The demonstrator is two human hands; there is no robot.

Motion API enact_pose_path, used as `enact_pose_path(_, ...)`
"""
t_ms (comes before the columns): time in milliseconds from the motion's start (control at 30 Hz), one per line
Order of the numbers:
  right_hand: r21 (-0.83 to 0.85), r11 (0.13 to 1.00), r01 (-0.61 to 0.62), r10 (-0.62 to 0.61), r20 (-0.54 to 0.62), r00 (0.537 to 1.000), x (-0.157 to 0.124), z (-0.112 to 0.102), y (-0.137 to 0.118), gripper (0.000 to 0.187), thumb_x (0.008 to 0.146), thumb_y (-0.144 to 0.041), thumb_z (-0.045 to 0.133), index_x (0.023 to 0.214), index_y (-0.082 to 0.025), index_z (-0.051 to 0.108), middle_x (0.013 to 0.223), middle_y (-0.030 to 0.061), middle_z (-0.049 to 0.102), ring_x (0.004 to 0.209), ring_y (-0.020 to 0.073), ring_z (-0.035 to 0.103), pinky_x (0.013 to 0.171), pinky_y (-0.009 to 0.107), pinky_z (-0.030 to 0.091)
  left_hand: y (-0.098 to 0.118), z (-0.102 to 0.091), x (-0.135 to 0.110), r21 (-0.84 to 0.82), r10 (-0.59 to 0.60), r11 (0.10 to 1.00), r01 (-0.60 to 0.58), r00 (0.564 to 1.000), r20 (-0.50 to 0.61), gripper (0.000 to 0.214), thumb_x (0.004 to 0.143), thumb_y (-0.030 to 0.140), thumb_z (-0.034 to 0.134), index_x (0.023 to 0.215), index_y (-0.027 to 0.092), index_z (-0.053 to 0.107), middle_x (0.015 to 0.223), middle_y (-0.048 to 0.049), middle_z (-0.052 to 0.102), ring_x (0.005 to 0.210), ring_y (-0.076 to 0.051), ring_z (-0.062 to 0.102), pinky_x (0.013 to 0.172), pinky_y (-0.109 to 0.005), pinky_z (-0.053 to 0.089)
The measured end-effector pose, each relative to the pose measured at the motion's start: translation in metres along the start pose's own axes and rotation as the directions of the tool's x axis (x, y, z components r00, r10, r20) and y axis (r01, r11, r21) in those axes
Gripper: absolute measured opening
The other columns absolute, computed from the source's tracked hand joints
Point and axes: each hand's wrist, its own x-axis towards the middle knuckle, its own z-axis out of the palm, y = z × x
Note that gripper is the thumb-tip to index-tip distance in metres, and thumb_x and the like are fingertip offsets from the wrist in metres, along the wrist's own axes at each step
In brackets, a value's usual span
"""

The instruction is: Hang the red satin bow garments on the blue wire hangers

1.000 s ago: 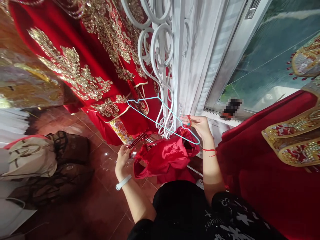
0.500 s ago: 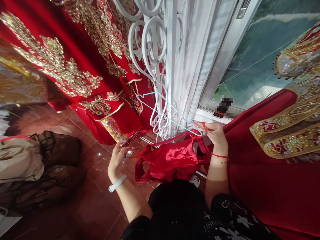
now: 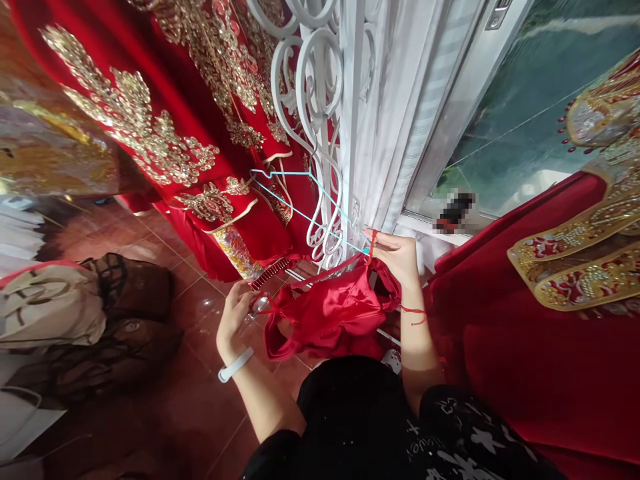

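A shiny red satin garment with thin straps (image 3: 340, 303) hangs between my two hands, in front of my black top. My left hand (image 3: 234, 317) is closed on a thin red strap at the garment's left end; its fingertips are partly hidden. The fingers of my right hand (image 3: 393, 257) pinch the right end of a light blue hanger (image 3: 290, 173), with a red strap looped by them. The hanger's other end sticks out up and left, free of the garment, close to the white scrollwork.
Red gowns with gold beading (image 3: 145, 127) hang at upper left, beside a white scrollwork metal stand (image 3: 320, 80). Beaded red-and-gold clothing (image 3: 575, 280) is on the right. Bags (image 3: 55, 300) lie on the tiled floor at left. A glass door (image 3: 520, 113) stands behind.
My right hand has moved left with the hanger, whose free end now reaches farther left and up. The garment's right end has shifted left too. My left hand has barely moved.
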Motion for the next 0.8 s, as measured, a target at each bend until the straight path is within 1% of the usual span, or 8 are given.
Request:
enact_pose_path(100,-0.006,1.000,0.000,0.000,-0.059,0.998,0.003,0.010,0.010,0.040,0.058,-0.033,0.098,0.095,-0.021,0.086,0.106,0.0069,0.084,0.107,0.0285,0.079,0.101,0.042,0.064,0.001,-0.003,-0.004,-0.010,-0.014,1.000,0.014,1.000,0.005,0.038,0.067,0.035,0.064,0.104,0.023,0.063,0.084,-0.0092,0.073,0.076,-0.025,0.074,0.059,-0.032,0.056)
enact_pose_path(200,-0.036,0.999,-0.007,0.003,-0.123,0.992,0.006,0.015,0.018,0.039,0.058,-0.035,0.096,0.092,-0.019,0.086,0.103,0.0072,0.084,0.104,0.0277,0.079,0.094,0.039,0.065,0.002,-0.005,-0.008,-0.019,-0.025,0.999,0.026,1.000,0.017,0.042,0.064,0.037,0.065,0.104,0.022,0.063,0.086,-0.0089,0.073,0.078,-0.025,0.074,0.063,-0.033,0.058)
enact_pose_path(333,-0.150,0.988,-0.040,0.014,-0.169,0.986,0.008,0.020,0.021,0.032,0.064,-0.037,0.088,0.089,-0.018,0.085,0.086,0.0047,0.082,0.094,0.0265,0.077,0.084,0.038,0.065,0.004,-0.005,-0.011,-0.003,-0.039,0.999,0.039,0.999,0.036,0.047,0.062,0.038,0.065,0.106,0.022,0.063,0.085,-0.0061,0.073,0.079,-0.024,0.074,0.064,-0.032,0.058)
enact_pose_path(467,-0.298,0.954,-0.029,-0.032,-0.199,0.979,0.008,0.025,0.013,0.019,0.076,-0.041,0.077,0.082,-0.023,0.081,0.083,0.0043,0.079,0.094,0.0278,0.074,0.086,0.040,0.062,0.007,-0.003,-0.009,-0.006,-0.040,0.999,0.040,0.998,0.049,0.046,0.062,0.038,0.065,0.105,0.022,0.063,0.085,-0.0056,0.072,0.080,-0.024,0.073,0.065,-0.033,0.056)
enact_pose_path(600,-0.450,0.891,0.055,-0.142,-0.161,0.977,0.012,0.020,-0.006,0.008,0.077,-0.033,0.074,0.077,-0.025,0.071,0.074,0.0024,0.070,0.075,0.0216,0.064,0.074,0.035,0.055,0.011,-0.002,-0.009,-0.014,0.005,1.000,-0.005,1.000,0.010,0.045,0.062,0.042,0.065,0.102,0.021,0.062,0.090,-0.0057,0.071,0.079,-0.022,0.070,0.065,-0.031,0.055)
enact_pose_path(633,-0.474,0.876,0.094,-0.182,-0.144,0.973,0.013,0.016,-0.012,0.009,0.075,-0.029,0.074,0.081,-0.025,0.069,0.074,0.0008,0.067,0.070,0.0187,0.060,0.069,0.033,0.052,0.012,-0.002,-0.010,0.010,0.015,1.000,-0.015,1.000,0.003,0.047,0.063,0.043,0.065,0.104,0.021,0.062,0.088,-0.0043,0.070,0.075,-0.021,0.068,0.063,-0.030,0.053)
enact_pose_path(700,-0.510,0.844,0.167,-0.241,-0.082,0.967,0.017,0.005,-0.023,0.027,0.071,-0.022,0.073,0.096,-0.025,0.066,0.076,-0.0029,0.061,0.062,0.0141,0.050,0.062,0.030,0.045,0.012,-0.004,-0.010,0.080,0.024,0.997,-0.024,1.000,-0.005,0.054,0.066,0.044,0.066,0.115,0.020,0.061,0.079,0.0000,0.065,0.066,-0.018,0.063,0.057,-0.028,0.049)
enact_pose_path(800,-0.584,0.776,0.236,-0.251,0.058,0.966,0.023,-0.013,-0.034,0.047,0.071,-0.019,0.070,0.117,-0.024,0.067,0.079,-0.0054,0.056,0.060,0.0119,0.042,0.061,0.029,0.042,0.009,-0.010,-0.007,0.171,0.058,0.984,-0.052,0.998,-0.029,0.068,0.069,0.038,0.069,0.133,0.023,0.054,0.071,0.0060,0.056,0.058,-0.015,0.057,0.054,-0.025,0.045)
